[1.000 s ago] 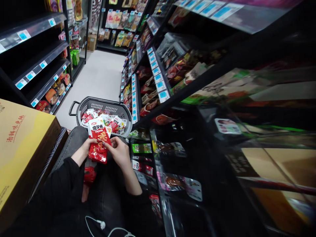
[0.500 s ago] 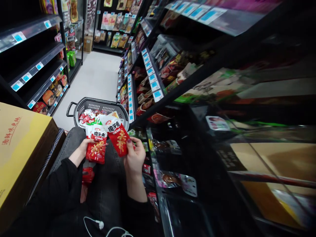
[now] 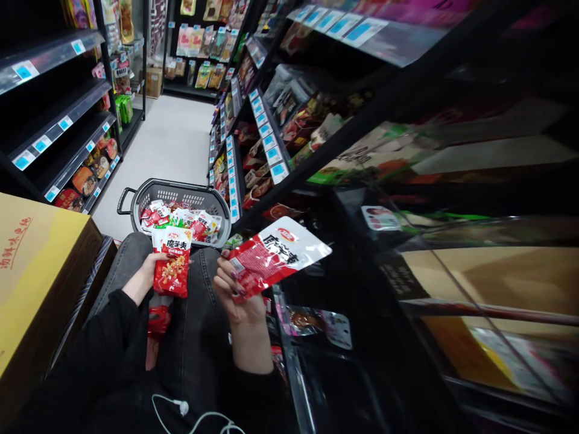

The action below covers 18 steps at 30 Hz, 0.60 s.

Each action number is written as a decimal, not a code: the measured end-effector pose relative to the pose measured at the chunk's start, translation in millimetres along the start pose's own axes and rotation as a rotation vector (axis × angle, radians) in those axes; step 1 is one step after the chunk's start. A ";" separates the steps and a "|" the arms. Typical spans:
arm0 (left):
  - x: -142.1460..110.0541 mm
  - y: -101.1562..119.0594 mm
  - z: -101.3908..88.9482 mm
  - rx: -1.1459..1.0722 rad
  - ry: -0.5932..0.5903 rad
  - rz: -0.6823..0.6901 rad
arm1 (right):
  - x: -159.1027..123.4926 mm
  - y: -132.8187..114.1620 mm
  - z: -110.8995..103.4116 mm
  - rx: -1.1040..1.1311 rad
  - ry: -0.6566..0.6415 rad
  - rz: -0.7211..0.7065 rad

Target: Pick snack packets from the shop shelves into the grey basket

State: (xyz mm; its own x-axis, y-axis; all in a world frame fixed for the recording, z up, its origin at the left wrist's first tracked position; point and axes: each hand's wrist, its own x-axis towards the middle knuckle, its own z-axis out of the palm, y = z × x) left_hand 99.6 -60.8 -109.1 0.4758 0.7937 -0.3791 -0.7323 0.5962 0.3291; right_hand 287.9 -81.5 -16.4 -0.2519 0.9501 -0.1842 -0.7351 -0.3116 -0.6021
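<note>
My left hand [image 3: 148,271] is closed on a small stack of red and white snack packets [image 3: 172,271], held upright over my lap. In my right hand [image 3: 237,295], thumb and fingers pinch one snack packet [image 3: 275,256] by its red end. Its white end points right, toward the shelf, and its printed back with a barcode faces me. Beyond my knees stands a grey and black shopping basket [image 3: 181,187] with a side handle. Several red, white and green packets [image 3: 181,218] lie inside it.
A yellow carton [image 3: 40,265] stands close at my left. Dark shelving [image 3: 58,126] with price tags runs along the left, and stocked shelves [image 3: 271,144] slant close on the right. Pale aisle floor [image 3: 169,132] stretches beyond the basket. A white earphone [image 3: 183,408] dangles over my lap.
My right hand has moved the single packet rightward, away from the stack, and turned it so its back shows. More basket contents are visible. My left hand keeps its stack.
</note>
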 end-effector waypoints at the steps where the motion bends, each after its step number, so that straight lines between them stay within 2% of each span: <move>1: 0.2 -0.1 -0.1 0.003 -0.004 0.005 | 2.9 0.1 -3.1 -0.091 0.055 -0.059; 4: 1.7 -0.2 -2.2 0.013 -0.018 0.014 | 11.7 -0.9 -19.2 -0.328 0.309 -0.259; 7: 3.1 -0.2 -5.4 0.024 -0.033 -0.009 | 17.6 -2.1 -42.5 -0.403 0.456 -0.303; 10: 2.7 -0.4 -6.1 0.033 -0.057 -0.014 | 26.0 0.9 -66.6 -0.404 0.480 -0.263; 13: 0.6 -0.8 -3.6 0.029 -0.114 -0.013 | 50.7 12.4 -80.8 -0.501 0.502 -0.217; 15: -0.9 -0.7 -1.2 0.028 -0.140 -0.022 | 79.7 25.2 -79.3 -0.637 0.496 -0.172; 18: -2.5 0.0 1.6 0.030 -0.145 -0.019 | 133.4 48.4 -62.0 -0.906 0.428 -0.095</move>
State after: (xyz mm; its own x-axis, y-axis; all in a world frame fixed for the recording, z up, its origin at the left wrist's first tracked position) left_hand 99.1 -62.6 -106.7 0.5566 0.7900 -0.2570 -0.7087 0.6130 0.3492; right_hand 257.8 31.2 -118.2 0.1614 0.9517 -0.2612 0.0604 -0.2737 -0.9599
